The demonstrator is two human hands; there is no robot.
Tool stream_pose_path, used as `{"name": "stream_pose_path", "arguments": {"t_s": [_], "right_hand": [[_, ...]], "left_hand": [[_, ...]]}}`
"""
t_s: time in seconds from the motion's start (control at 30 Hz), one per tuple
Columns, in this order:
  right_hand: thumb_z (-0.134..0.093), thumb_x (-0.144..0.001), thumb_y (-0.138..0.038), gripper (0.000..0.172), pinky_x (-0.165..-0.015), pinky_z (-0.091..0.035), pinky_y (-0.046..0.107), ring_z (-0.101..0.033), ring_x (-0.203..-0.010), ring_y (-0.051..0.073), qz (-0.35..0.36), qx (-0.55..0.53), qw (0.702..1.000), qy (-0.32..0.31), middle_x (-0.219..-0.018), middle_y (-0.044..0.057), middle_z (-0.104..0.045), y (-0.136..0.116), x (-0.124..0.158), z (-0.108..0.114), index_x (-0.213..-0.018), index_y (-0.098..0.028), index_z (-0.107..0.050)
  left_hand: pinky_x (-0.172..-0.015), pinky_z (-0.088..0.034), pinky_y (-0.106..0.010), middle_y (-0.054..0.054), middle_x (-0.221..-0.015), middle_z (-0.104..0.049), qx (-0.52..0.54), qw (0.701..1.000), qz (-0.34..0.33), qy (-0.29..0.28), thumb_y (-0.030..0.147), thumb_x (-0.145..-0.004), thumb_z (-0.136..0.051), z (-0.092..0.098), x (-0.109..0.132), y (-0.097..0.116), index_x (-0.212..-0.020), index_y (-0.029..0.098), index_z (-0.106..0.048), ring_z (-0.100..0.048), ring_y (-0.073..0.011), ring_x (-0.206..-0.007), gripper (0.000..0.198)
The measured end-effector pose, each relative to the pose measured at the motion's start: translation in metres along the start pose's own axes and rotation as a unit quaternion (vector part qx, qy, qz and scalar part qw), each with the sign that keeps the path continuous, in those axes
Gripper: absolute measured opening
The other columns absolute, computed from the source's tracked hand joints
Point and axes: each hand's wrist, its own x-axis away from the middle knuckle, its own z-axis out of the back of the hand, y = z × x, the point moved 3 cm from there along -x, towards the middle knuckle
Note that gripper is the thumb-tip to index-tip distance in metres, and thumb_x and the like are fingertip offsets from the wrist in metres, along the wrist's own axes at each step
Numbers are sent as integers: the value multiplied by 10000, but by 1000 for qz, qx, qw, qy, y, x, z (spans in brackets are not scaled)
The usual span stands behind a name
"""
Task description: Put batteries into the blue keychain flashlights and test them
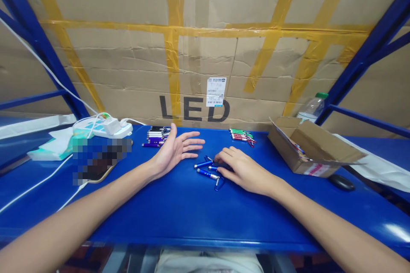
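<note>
My left hand (173, 151) is spread flat above the blue table, palm turned to the right, with nothing in it. My right hand (238, 168) curls over the blue keychain flashlights, its thumb and fingers around the clip end of a short blue flashlight (212, 168). Another blue flashlight (203, 164) lies just beyond, and a third blue flashlight (207, 174) with a carabiner clip (219, 184) lies nearer me. Behind my left hand is a row of purple, silver and black flashlights (155, 140). Green and red flashlights (240, 135) lie side by side at the back right.
An open cardboard box (288, 158) stands at the right, with a black computer mouse (341, 182) in front and a plastic bottle (312, 106) behind. Left are a phone (105, 166), a power strip (123, 130), cables and a tissue pack (51, 149). Large cardboard (134, 68) forms the back.
</note>
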Motion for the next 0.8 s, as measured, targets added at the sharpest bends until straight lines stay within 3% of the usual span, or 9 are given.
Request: {"name": "stream_pose_path", "arguments": {"t_s": [0.1, 0.2, 0.4, 0.5, 0.63, 0.8], "right_hand": [[-552, -1114, -350, 195, -965, -485, 442, -595, -1069, 273, 32, -7, 999, 13, -1156, 102, -679, -13, -2, 0, -1221, -218, -647], [-583, -1103, -389, 250, -948, -470, 428, -572, -1061, 265, 57, -12, 998, -18, -1168, 99, -679, -24, -3, -4, -1281, -231, -659], [-554, -1122, -321, 146, -953, -450, 416, -569, -1031, 233, 71, -58, 995, -41, -1129, 73, -697, -29, 0, -6, -1172, -237, -662], [-496, -1139, -312, 149, -945, -484, 399, -590, -1036, 225, 59, -100, 993, -9, -1151, 81, -688, -27, 1, -5, -1205, -235, -606], [-553, -1114, -349, 148, -906, -547, 353, -653, -1000, 207, -4, -187, 979, 80, -1170, 71, -692, -19, 2, -2, -1225, -251, -551], [-456, -1150, -326, 261, -963, -550, 374, -675, -1075, 226, -3, -156, 980, 123, -1211, 89, -702, -18, 0, 3, -1379, -259, -562]], "left_hand": [[-1084, -488, -491, -213, -1455, -678, -2, 1000, -3, 3, 899, -964, -237, 0, 0, -1, -1475, 163, -616, -591, -385, -1377, 973], [-1066, -494, -478, -216, -1449, -680, -6, 1000, -5, 5, 897, -967, -247, 0, 1, -1, -1478, 155, -609, -601, -378, -1361, 971], [-1043, -505, -458, -216, -1467, -666, -5, 1000, -16, 13, 888, -971, -280, 1, 0, 1, -1501, 158, -590, -605, -369, -1355, 953], [-1042, -509, -456, -213, -1463, -669, -7, 1000, -20, 16, 875, -982, -274, 1, 0, 1, -1499, 163, -590, -611, -366, -1348, 935], [-1036, -520, -461, -205, -1466, -669, 2, 999, -26, 23, 851, -1001, -274, 1, 0, 1, -1523, 182, -562, -627, -362, -1339, 897], [-1031, -528, -461, -207, -1470, -666, 11, 999, -30, 18, 834, -1012, -287, -1, 2, 2, -1541, 191, -538, -640, -362, -1335, 869]]}}
